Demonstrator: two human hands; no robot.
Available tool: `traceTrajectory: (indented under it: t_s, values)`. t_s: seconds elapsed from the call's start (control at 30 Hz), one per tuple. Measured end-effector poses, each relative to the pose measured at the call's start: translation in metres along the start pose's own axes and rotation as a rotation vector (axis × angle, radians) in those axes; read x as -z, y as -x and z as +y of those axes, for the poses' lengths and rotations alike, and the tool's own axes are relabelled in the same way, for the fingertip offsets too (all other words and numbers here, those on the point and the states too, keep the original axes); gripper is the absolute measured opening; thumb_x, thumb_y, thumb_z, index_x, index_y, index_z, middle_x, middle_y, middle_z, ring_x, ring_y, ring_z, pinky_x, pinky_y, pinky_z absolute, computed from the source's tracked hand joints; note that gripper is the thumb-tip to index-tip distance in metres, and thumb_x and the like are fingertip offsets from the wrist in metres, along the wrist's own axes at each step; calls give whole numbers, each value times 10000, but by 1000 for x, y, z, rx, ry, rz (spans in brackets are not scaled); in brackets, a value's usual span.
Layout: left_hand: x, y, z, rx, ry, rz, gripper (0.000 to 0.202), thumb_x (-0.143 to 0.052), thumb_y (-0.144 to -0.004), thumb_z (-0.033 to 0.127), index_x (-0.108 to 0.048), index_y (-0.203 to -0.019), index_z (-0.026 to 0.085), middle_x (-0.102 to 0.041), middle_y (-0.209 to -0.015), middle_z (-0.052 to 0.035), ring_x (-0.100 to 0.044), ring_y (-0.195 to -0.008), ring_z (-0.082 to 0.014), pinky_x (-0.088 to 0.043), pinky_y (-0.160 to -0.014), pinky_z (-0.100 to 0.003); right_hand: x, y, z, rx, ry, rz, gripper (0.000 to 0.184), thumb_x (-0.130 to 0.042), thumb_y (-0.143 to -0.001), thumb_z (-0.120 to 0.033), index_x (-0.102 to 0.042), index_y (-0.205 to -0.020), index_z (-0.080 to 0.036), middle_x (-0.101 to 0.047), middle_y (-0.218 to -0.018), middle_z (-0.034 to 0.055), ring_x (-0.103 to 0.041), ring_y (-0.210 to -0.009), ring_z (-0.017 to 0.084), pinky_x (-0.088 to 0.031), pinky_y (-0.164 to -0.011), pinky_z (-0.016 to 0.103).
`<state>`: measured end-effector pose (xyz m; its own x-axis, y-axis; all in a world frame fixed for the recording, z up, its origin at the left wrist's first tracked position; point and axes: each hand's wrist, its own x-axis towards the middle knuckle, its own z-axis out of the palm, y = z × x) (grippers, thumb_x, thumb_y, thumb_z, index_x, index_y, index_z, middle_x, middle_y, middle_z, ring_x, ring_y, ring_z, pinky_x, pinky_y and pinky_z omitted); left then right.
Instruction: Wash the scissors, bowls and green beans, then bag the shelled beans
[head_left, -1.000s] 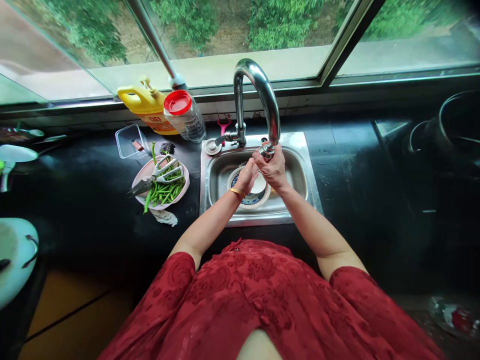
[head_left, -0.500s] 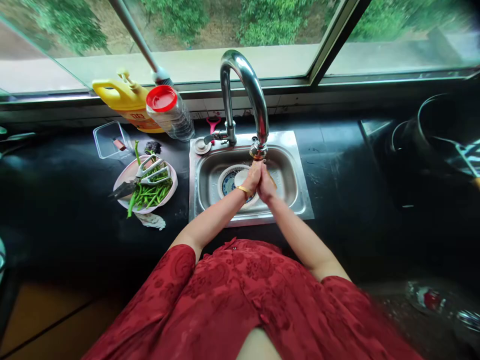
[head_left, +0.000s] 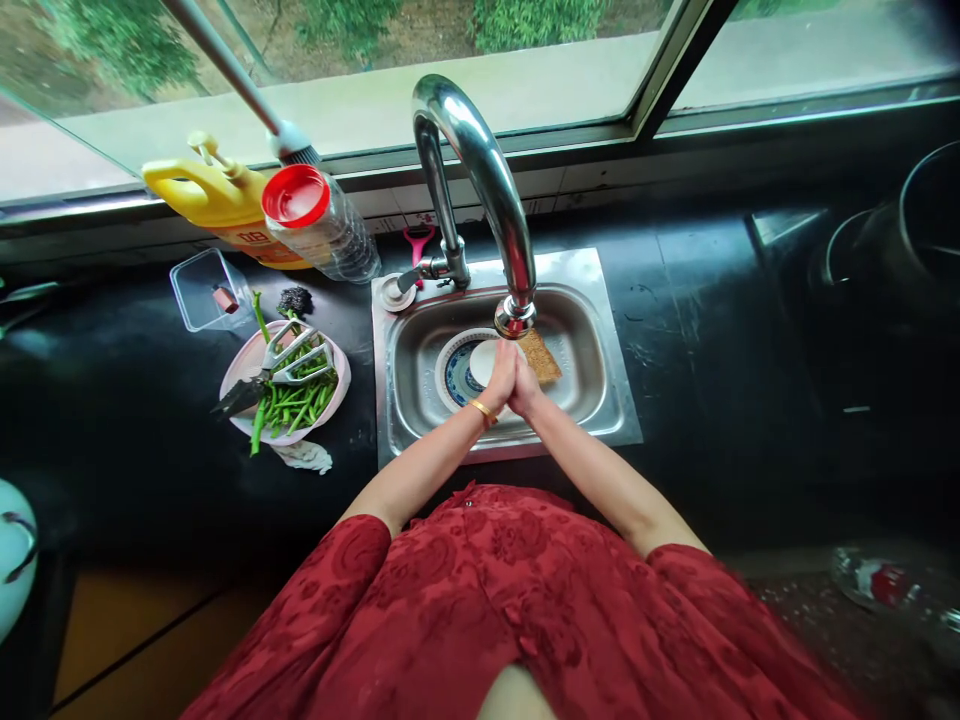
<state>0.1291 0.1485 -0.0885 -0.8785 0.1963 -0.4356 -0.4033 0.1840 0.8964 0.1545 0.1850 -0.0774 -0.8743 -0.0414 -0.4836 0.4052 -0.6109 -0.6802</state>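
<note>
Over the steel sink (head_left: 409, 400), my left hand (head_left: 503, 378) and my right hand (head_left: 526, 388) are pressed palm to palm. Their fingers look straight and point toward the tap (head_left: 480, 150), just below its spout. No object shows between them. A gold bracelet (head_left: 482, 408) circles my left wrist. Beneath the hands lies a blue-patterned plate (head_left: 453, 378) with a white rim, and a smaller white dish (head_left: 482, 362) on it, partly covered by my left hand. A brown scouring pad (head_left: 546, 360) rests in the sink beyond my right hand.
To the left, a pale bowl (head_left: 238, 365) of green beans (head_left: 300, 405) carries kitchen scissors (head_left: 300, 360). Behind stand a red-lidded plastic jar (head_left: 337, 235), a yellow jug (head_left: 210, 205) and a clear box (head_left: 196, 290). A dark pot (head_left: 926, 215) is at far right.
My joined hands have drawn back toward me, away from the spout, and the scouring pad now shows more fully. The view has shifted slightly.
</note>
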Motion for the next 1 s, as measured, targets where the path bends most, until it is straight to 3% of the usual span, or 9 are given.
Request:
traceTrajectory:
  t_s: [0.1,0.23,0.3,0.4,0.53,0.7,0.77,0.83,1.0]
  values:
    - [22,-19,-4,17,-115,78,534,-431,-916,361,-409,-1435,237,-393,-1503,-49,-233,-1446,-242,-221,-1191,-419,19,6,-4,-39,179,-11,440,-490,-817,-462,-593,-1214,-303,-604,-1268,8,-466,-1292,218,-384,-1077,487]
    - [54,-28,-25,154,-263,221,583,-560,-837,279,-417,-1394,184,-405,-1483,-140,-307,-1412,-282,-294,-1137,-472,70,-4,-23,118,940,189,596,-538,-765,-215,-505,-1361,-225,-391,-1488,77,-278,-1410,267,-205,-1160,491]
    - [60,-26,-40,333,-174,200,619,-610,-781,222,-428,-1370,161,-470,-1418,-184,-459,-1309,-309,-420,-1041,-471,93,-15,-29,47,1300,223,732,-536,-744,-139,-390,-1458,-198,-259,-1546,134,-213,-1425,335,-171,-1146,545]
    - [57,-21,-54,503,-9,90,567,-595,-767,187,-479,-1322,164,-598,-1268,-177,-639,-1072,-305,-556,-837,-444,113,-30,-26,-92,1550,137,797,-580,-752,-168,-313,-1501,-226,-169,-1560,181,-259,-1388,402,-267,-1084,565]
    - [59,-17,-52,522,169,25,588,-606,-701,109,-531,-1277,196,-673,-1144,-118,-677,-968,-265,-588,-769,-387,118,-42,-25,-61,1563,143,673,-599,-774,-249,-434,-1425,-206,-427,-1408,187,-456,-1255,349,-372,-1023,486]
    - [67,-8,-27,499,143,-43,533,-603,-695,139,-561,-1222,210,-684,-1081,-80,-672,-938,-262,-582,-771,-396,105,-33,-67,101,1308,448,525,-493,-805,-223,-525,-1327,-178,-611,-1230,119,-563,-1119,275,-420,-988,414]
    - [63,-6,-16,417,30,-38,427,-594,-764,231,-574,-1191,216,-684,-1046,-72,-668,-927,-253,-562,-788,-389,91,-19,-80,221,1253,389,549,-542,-782,-269,-537,-1326,-194,-601,-1256,110,-553,-1136,289,-404,-1011,419]
    - [57,-5,-5,334,-81,-27,361,-562,-838,382,-590,-1154,209,-685,-998,-77,-663,-924,-245,-537,-813,-376,73,-6,-81,186,1242,246,525,-614,-736,-311,-606,-1248,-198,-633,-1185,117,-566,-1100,313,-405,-1004,435]
    - [42,-6,16,146,-327,11,508,-499,-860,584,-560,-1213,225,-667,-1127,-93,-620,-1066,-268,-476,-908,-365,38,-7,-44,173,1128,209,494,-670,-700,-336,-637,-1165,-172,-597,-1191,154,-521,-1165,326,-353,-1055,453]
